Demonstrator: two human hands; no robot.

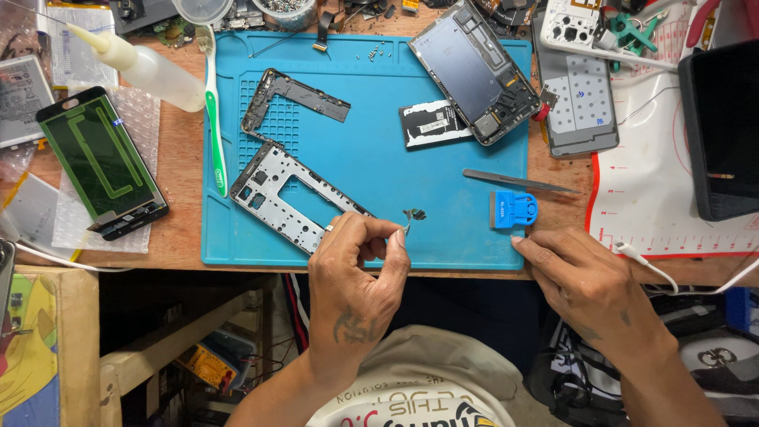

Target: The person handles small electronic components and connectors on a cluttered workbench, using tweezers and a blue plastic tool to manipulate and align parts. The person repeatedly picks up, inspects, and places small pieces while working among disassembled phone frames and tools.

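L hand (357, 261) pinching maybe flex cable (413, 215)

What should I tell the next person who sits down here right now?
Left hand: fingers pinch a tiny dark part over the blue mat, beside the silver phone frame.
Right hand: empty, fingertips on the mat's corner near the blue scraper and tweezers.
Done: phone opened, its body and battery lie apart.
Left: everything is still in pieces.

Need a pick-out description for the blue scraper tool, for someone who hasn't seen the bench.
Find the blue work mat on the wooden bench. At its right edge, just below the metal tweezers, lies the small blue plastic scraper, beyond the right hand's fingertips. It's the only bright-blue tool there.
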